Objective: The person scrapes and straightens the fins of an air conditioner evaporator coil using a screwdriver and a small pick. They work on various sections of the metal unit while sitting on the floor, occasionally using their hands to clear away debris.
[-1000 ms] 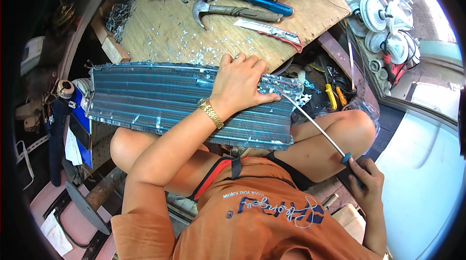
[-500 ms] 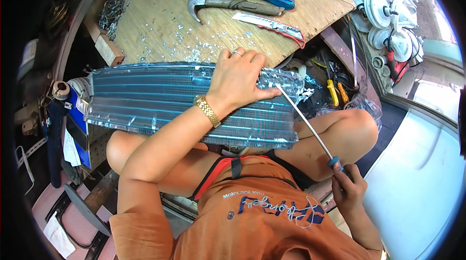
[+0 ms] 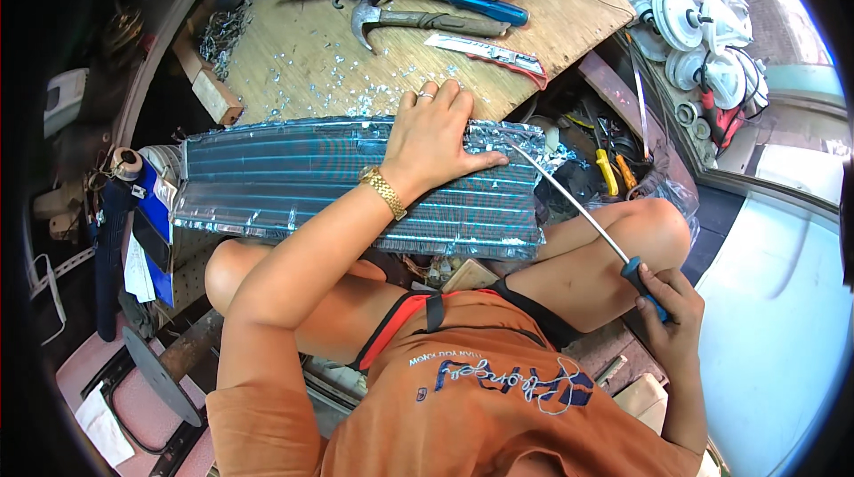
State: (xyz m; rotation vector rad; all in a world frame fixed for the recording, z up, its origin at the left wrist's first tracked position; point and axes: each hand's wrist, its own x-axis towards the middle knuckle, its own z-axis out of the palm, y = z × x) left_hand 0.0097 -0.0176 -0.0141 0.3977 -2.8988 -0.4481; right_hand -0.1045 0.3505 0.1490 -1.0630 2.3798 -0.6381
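Resting left hand (image 3: 431, 143): my fingers are well spread over the finned panel (image 3: 342, 152), their tips past its far edge; my thumb stretches right along its top face.
Finned panel: it lies across my legs, under my left palm, with its longer part to the left of these fingers.
Right hand (image 3: 673, 299): nearer and to the right, apart from the panel, my fingers are closed around the handle of the blue-handled tool (image 3: 583, 216).
Tool tip: just right of my left thumb; whether it touches the panel, I cannot tell.
Wooden board (image 3: 569, 23): on the far side.
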